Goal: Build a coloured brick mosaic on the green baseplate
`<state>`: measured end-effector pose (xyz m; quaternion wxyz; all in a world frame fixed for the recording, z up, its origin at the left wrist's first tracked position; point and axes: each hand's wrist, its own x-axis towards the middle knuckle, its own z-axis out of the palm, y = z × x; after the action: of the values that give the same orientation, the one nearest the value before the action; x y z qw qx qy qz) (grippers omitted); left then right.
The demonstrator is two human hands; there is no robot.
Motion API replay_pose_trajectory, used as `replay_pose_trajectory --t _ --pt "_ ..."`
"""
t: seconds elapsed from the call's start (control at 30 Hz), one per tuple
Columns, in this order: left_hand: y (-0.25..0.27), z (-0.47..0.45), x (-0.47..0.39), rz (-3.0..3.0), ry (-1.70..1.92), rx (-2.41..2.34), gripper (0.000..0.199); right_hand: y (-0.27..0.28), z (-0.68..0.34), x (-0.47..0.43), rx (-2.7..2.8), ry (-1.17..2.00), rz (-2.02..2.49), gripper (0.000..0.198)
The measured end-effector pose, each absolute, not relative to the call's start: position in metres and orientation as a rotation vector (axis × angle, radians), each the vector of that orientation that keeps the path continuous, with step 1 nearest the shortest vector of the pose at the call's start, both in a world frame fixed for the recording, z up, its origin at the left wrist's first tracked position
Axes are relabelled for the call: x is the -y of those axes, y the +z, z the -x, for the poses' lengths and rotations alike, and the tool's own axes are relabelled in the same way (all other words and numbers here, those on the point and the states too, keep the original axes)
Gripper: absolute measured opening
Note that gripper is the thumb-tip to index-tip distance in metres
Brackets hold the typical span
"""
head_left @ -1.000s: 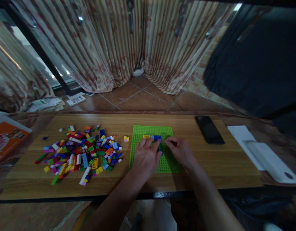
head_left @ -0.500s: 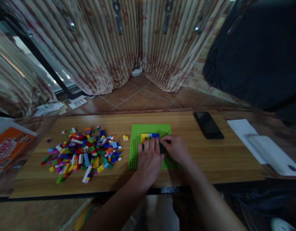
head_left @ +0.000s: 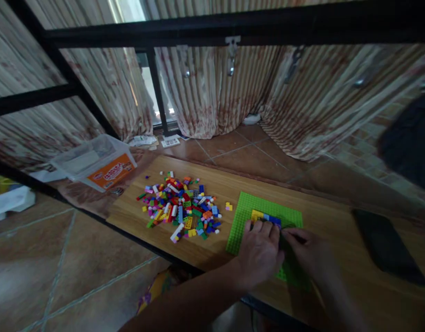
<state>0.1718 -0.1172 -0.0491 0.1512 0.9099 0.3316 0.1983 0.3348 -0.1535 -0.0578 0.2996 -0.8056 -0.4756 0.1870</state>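
A small block of yellow, light blue and dark blue toy bricks (head_left: 273,220) sits on a green studded baseplate (head_left: 243,207). My left hand (head_left: 259,251) is curved over the near side of these bricks, fingers side by side and bent down onto them, covering much of the block. Against the block's right edge, my right hand (head_left: 311,251) has thumb and forefinger pinched together. Whatever lies between those fingertips is too small and dark to make out. Just left of the baseplate are small yellow and pink bricks (head_left: 228,206).
A spread heap of mixed toy bricks (head_left: 180,205) covers the left part of the wooden table (head_left: 212,251). A black phone (head_left: 387,244) lies at the right. Beyond the table's left end stands a clear plastic box (head_left: 95,159) with an orange label. Striped curtains (head_left: 212,92) hang behind.
The view has turned to the left and tilted, bringing the whole plastic box into sight. Both hands keep about the same place at the brick block.
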Motion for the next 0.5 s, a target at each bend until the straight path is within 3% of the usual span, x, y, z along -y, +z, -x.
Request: replay_pose_trajectory --t 0.27,0.5 --pt "-0.036 -0.159 0.092 -2.235 0.822 -1.022 0.037 -0.05 -0.323 0.148 1.214 0.255 2.213 0.038" --pt "-0.025 -0.136 0.051 -1.786 1.095 -1.191 0.023 -0.042 -0.273 0.14 1.321 0.251 1.91 0.033"
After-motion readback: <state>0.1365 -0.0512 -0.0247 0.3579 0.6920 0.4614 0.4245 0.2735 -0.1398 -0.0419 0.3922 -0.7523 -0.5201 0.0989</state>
